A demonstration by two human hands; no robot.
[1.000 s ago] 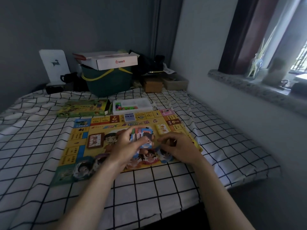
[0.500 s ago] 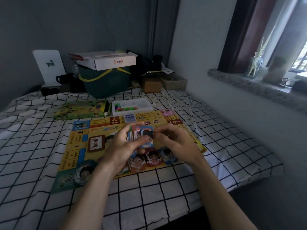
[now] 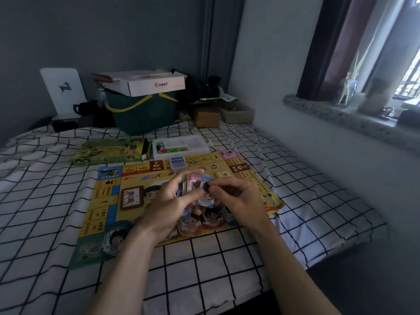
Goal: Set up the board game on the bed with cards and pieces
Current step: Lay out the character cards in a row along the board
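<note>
Dealing cards over the board

Left hand (image 3: 169, 201) is gripping the card stack (image 3: 195, 187); right hand (image 3: 238, 198), at its 3 o'clock, is pinching the front card.

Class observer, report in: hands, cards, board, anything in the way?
Left hand grips fanned cards. Right hand pinches front card. Game board flat on bed; nothing blocking.

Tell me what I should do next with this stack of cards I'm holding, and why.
Probably peel the front card off the stack with your right hand and lay it on the board. Your left hand grips the fanned stack above the board, and your right fingertips already pinch the front card's top edge.
</note>
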